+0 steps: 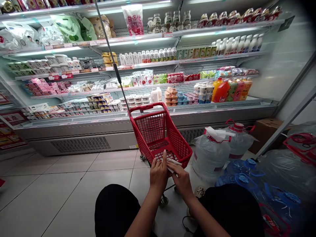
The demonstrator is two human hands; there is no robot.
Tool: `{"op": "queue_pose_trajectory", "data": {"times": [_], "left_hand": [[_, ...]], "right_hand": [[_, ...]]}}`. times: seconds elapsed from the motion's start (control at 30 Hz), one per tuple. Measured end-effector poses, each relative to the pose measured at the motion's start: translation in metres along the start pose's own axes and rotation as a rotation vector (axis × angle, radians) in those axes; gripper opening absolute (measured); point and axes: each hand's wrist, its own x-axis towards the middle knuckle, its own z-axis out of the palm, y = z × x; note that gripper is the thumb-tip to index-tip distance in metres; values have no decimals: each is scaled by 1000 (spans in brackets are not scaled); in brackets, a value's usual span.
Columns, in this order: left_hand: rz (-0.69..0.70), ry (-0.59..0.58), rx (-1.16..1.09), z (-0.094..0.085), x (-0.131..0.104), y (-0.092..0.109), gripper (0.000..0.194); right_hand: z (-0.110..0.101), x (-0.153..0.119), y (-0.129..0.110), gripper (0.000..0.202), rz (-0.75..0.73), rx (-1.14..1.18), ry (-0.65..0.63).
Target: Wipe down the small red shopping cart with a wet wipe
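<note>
Just above the near rim of a small red shopping cart, my two hands are close together. A thin white folded piece, like a tissue or cloth, is pinched in my right hand. My left hand touches or nearly touches it, with the index finger stretched out and the thumb apart. Whether the left fingers also hold part of the white piece is hidden. The cart's basket has grid walls, and a long dark pole rises from its far left corner.
An open refrigerated display with several shelves of dairy and drinks stands ahead. To my right are large clear water jugs, blue-capped bottles and a cardboard box. My dark-clothed knees flank the cart on the tiled floor.
</note>
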Motion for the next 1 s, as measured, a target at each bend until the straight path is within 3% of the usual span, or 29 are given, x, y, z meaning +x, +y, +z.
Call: {"op": "queue_pose_trajectory", "data": {"times": [0.07,0.17,0.27,0.37,0.47,0.67,0.77,0.9,1.0], "left_hand": [[20,-6,-16,-1,0,-2,84],[91,-52,-114,-6,1,-14,86],[145,-85,-170,-10,2,-34,81],[134,-67,-156,-8,0,-46,59],[93,-51,-157,-2,-1,-45,58],[38,12,-135,8,2,-27,80],[25,58,-126,10,3,-23,83],[65,-2,-177,5,5,-33,92],[202,-111,-202,-3,10,-48,77]], "right_hand": [[0,-1,-2,56,-16,20,-52],[-23,5,10,50,2,18,-61],[-53,17,30,41,68,-26,32],[-68,26,43,34,156,-45,126],[-59,25,40,34,171,-34,155],[-3,6,4,49,34,45,40],[11,2,-8,54,-2,67,9],[-5,8,0,55,-20,52,-51],[-34,18,23,50,3,4,-42]]}}
